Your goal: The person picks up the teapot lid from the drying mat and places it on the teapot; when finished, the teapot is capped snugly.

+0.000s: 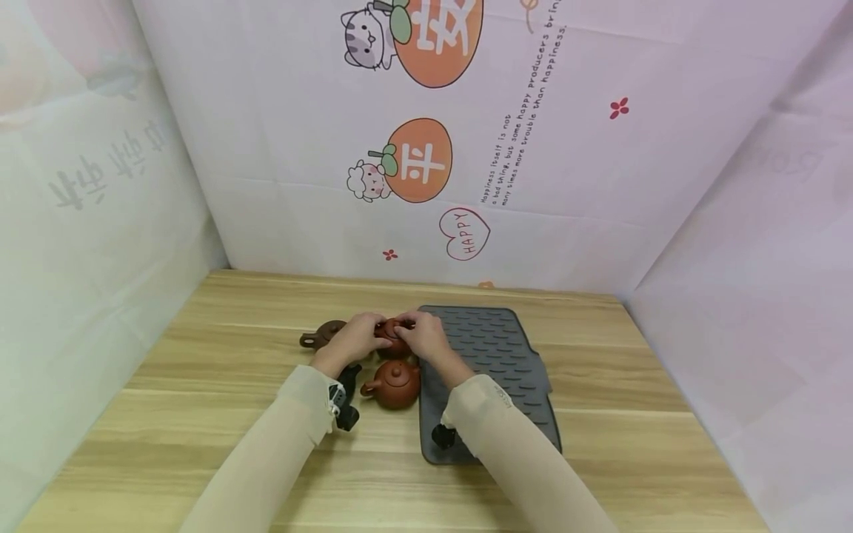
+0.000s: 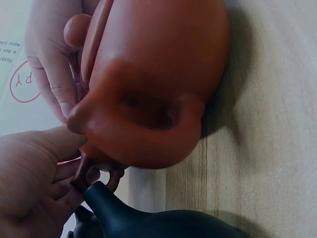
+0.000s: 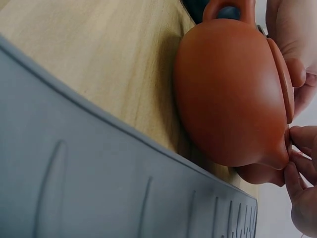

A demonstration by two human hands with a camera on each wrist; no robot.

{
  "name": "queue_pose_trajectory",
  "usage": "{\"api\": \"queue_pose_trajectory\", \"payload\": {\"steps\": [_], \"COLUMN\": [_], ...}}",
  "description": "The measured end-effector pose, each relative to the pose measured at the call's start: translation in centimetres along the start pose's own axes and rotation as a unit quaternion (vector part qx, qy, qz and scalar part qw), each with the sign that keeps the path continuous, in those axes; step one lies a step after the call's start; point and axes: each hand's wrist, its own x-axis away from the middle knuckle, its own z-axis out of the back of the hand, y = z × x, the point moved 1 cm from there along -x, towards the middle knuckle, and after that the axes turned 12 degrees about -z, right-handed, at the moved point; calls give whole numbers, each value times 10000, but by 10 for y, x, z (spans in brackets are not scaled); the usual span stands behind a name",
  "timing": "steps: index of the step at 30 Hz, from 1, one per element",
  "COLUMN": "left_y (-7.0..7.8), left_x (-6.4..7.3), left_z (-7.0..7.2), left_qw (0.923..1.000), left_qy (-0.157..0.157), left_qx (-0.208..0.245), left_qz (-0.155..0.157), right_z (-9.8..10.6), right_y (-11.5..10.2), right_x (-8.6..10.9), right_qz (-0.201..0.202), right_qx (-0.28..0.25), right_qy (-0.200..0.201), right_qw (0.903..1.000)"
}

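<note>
Both hands are at a reddish-brown teapot [image 1: 393,348] that stands beside the mat's left edge. My left hand [image 1: 358,339] grips it on the handle side, fingers around the handle. From the right, my right hand [image 1: 426,337] holds its upper part, thumb and fingers by the lid. Closer to me stands an orange-brown clay teapot [image 1: 396,386] with its handle to the left; it hides much of the held pot in both wrist views. A dark teapot [image 2: 148,223] is just beside the left hand. Partly behind the left hand is a dark brown teapot [image 1: 325,333].
A grey ridged mat [image 1: 489,348] lies on the wooden table [image 1: 620,429], right of the teapots and under my right forearm. Printed fabric walls [image 1: 560,244] enclose the table at the back and both sides.
</note>
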Motion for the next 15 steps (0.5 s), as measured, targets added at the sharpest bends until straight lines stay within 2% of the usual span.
{"api": "queue_pose_trajectory", "payload": {"steps": [8,11,15], "left_y": [-2,-2,-4], "left_x": [1,8,26], "left_z": [2,9,26], "left_qw": [10000,10000,9995], "left_qy": [-75,21,308], "left_qx": [41,65,10], "left_qz": [45,-17,-84], "right_z": [5,12,26], "right_y": [1,5,15], "right_x": [1,5,13], "right_qz": [31,-32,-145], "right_qx": [-68,-188,-256], "right_qy": [-172,-98,73], "right_qw": [9998,9998,9995]}}
